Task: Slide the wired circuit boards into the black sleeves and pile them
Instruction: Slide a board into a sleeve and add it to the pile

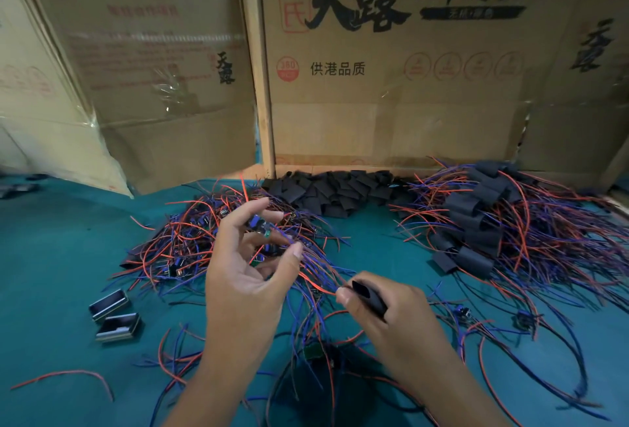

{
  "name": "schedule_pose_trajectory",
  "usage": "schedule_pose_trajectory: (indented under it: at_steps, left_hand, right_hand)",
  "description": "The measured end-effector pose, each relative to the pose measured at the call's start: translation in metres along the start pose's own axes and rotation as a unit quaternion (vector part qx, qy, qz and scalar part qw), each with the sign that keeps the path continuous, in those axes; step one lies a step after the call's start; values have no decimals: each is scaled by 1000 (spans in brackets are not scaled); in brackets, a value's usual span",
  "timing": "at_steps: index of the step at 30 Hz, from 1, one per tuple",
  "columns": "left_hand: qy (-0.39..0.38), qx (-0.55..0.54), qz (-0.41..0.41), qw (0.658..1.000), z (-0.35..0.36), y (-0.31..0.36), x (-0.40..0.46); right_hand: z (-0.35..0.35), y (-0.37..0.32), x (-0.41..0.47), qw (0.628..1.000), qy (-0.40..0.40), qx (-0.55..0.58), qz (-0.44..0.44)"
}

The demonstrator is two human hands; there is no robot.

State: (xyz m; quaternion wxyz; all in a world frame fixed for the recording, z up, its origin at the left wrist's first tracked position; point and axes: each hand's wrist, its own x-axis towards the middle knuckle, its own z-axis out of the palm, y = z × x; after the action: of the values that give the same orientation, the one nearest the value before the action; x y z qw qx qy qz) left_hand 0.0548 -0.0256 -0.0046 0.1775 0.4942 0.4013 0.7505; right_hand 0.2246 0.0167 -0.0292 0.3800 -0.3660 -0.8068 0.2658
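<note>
While the left hand [245, 276] lifts a circuit board [259, 226] above the bench [61, 249], its fingertips curl round the board and the thumb bears on the trailing wires [316, 273]. The right hand [384, 311] pinches a black sleeve [369, 295], its open mouth turned toward the wire ends, which just reach it.

To do this step well, I would gather the red and blue leads into one tight bundle first, so no stray strand catches on the sleeve's lip. The right hand should squeeze the flat sleeve at its edges to pop the mouth open, then feed the wires through and draw the board in after them, straight and not skewed. Judging by the pose, threading has barely begun.

The board is small, with blue components and a green part showing between the fingers; much of it is hidden. Its leads are thin, limp and long, red and blue. The sleeve is matt black, flat and short.

Bare boards lie in a tangled heap [190, 239] behind the left hand. Spare sleeves [333, 191] are heaped against a cardboard box [391, 86], and the finished pile [483, 222] sits to the right. Two metal clips [115, 314] lie to the left.
</note>
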Motion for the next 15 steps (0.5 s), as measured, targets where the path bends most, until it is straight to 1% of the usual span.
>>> schedule_pose_trajectory:
  at_steps: [5,9,12,15]
  left_hand:
    - [-29,-8,-19,999,14,2,-11]
    - [-21,-25,-39,999,16,0,-14]
    - [-19,-28,-54,998,16,0,-12]
    - [-23,-15,-51,998,4,-2,-3]
  right_hand:
    - [8,-4,0,998,37,-25,-45]
    - [10,-2,0,996,39,-44,-62]
    - [10,-2,-1,996,38,-59,-63]
    - [8,-3,-1,997,48,-27,-50]
